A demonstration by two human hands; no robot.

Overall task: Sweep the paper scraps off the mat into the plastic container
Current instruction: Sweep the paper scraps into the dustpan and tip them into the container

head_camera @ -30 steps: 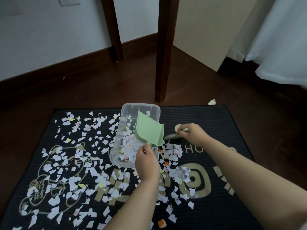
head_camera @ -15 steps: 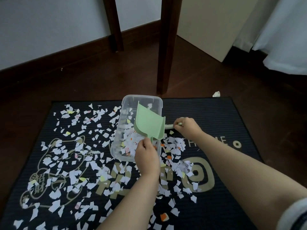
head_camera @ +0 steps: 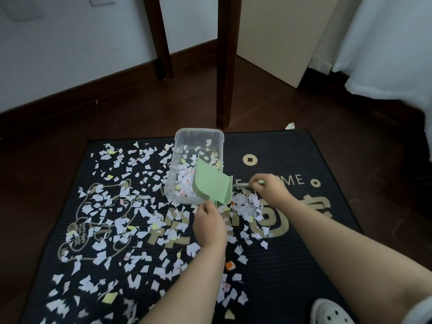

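A dark wooden floor [head_camera: 117,127] is stretching across mid-frame, meeting a dark baseboard [head_camera: 93,94] under a white wall [head_camera: 70,54] at upper left. Two dark wooden furniture legs [head_camera: 226,66] are standing at top centre. A cream panel [head_camera: 280,31] is standing beside white fabric [head_camera: 385,43] hanging at upper right.

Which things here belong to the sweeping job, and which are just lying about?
In the job: paper scraps, mat, plastic container, green dustpan gripped by the left hand, thin pale brush held by the right hand.
Lying about: wooden legs, pale board, white cloth, white shoe, lone scrap on the floor beyond the mat.
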